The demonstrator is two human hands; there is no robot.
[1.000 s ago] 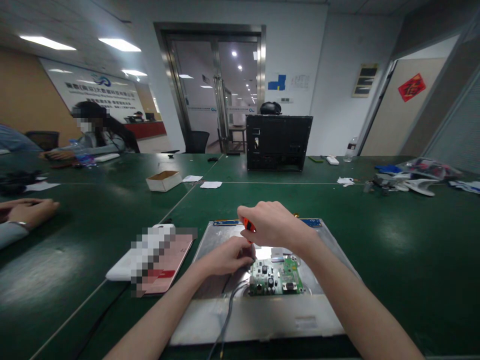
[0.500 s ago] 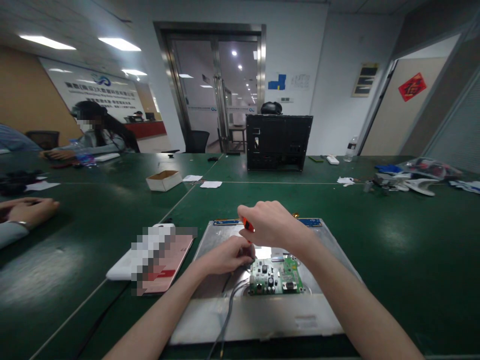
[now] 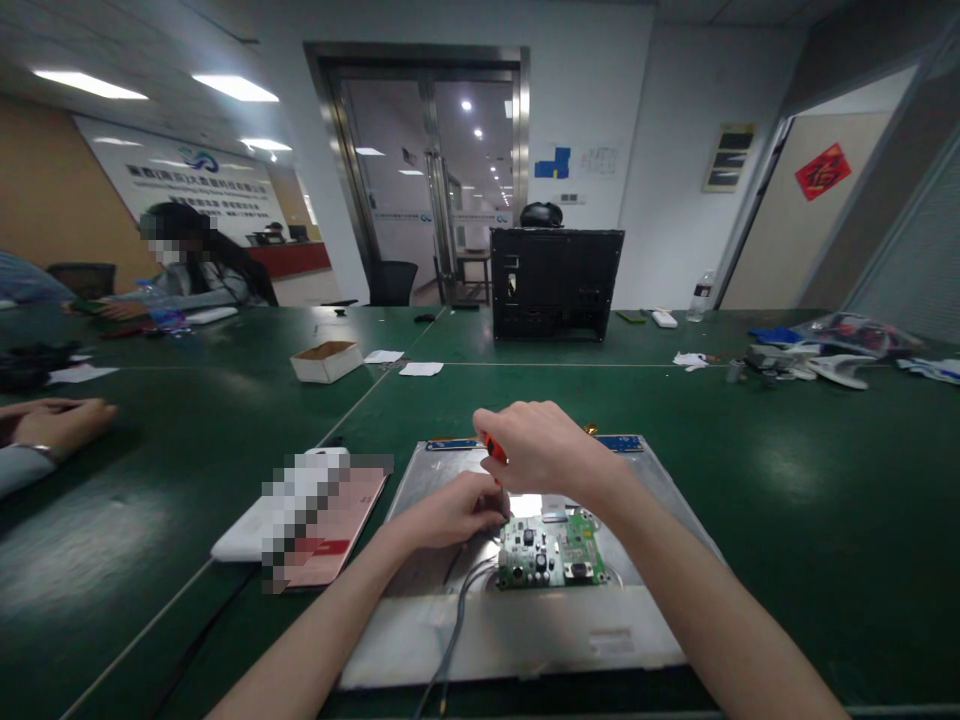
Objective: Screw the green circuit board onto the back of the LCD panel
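Note:
My right hand (image 3: 536, 445) is wrapped round the orange and black handle of a screwdriver (image 3: 494, 450), held upright with its tip pointing down. Its tip meets the upper left corner of a green circuit board (image 3: 551, 550). My left hand (image 3: 469, 508) is closed at that same corner, its fingertips pinched around the lower end of the screwdriver; whether a screw is there is hidden. The board lies on the metal back of a flat display panel (image 3: 420, 625). Grey cables (image 3: 459, 625) run from the board's left side over the panel's front edge.
To the left lie a white device (image 3: 244, 530) and a pink booklet (image 3: 330, 550), partly blurred out. Farther off stand a small open box (image 3: 326, 362) and a black monitor housing (image 3: 556, 285). Loose parts (image 3: 810, 362) lie at right. Another person's hands (image 3: 64, 425) rest at left.
Both my hands, the screwdriver and the board keep almost the same place. The view has shifted very slightly.

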